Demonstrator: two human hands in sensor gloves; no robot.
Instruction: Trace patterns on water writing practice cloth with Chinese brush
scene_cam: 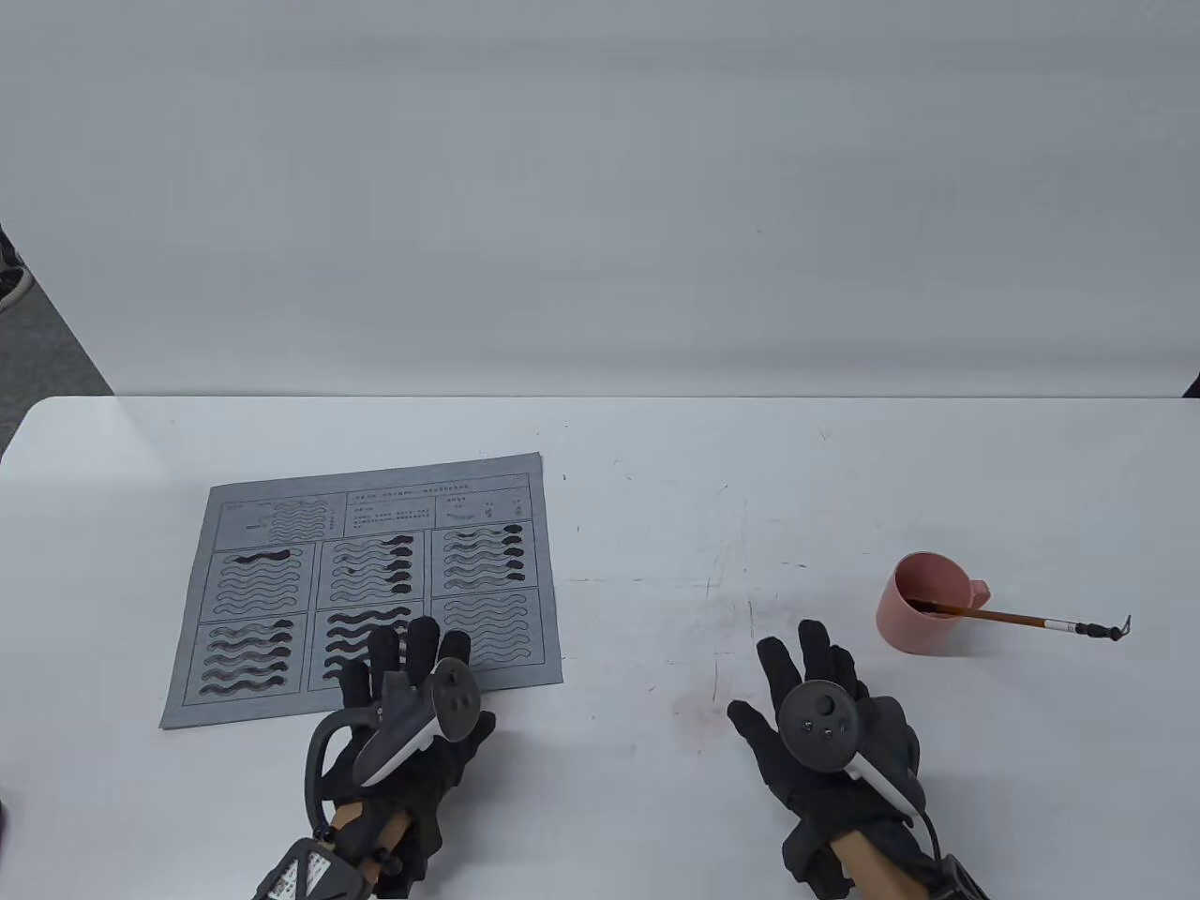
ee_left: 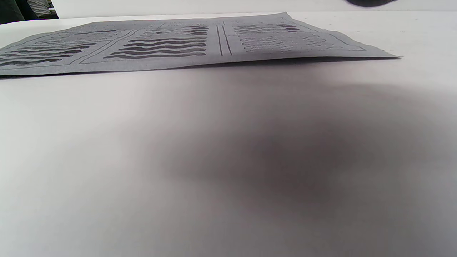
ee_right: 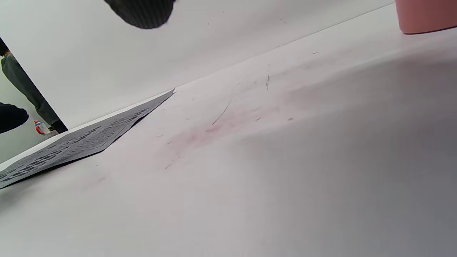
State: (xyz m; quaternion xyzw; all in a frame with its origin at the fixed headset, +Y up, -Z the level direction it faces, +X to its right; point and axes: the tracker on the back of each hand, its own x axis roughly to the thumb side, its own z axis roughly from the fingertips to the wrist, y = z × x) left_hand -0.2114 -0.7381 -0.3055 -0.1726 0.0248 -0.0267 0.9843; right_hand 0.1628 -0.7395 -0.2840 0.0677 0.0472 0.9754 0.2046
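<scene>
Matt grey practice cloth (scene_cam: 375,581), scuffed smooth white table (scene_cam: 712,525), matt pink plastic cup (scene_cam: 923,605), wooden-handled brush (scene_cam: 1017,619).

The grey water writing practice cloth (scene_cam: 370,586) is lying flat at the table's nine o'clock side, its printed grid of wavy lines partly darkened with wet strokes. The Chinese brush (scene_cam: 1022,620) is resting well apart at three o'clock, its tip sitting inside a pink cup (scene_cam: 923,600) and its brown handle pointing toward three o'clock.
</scene>
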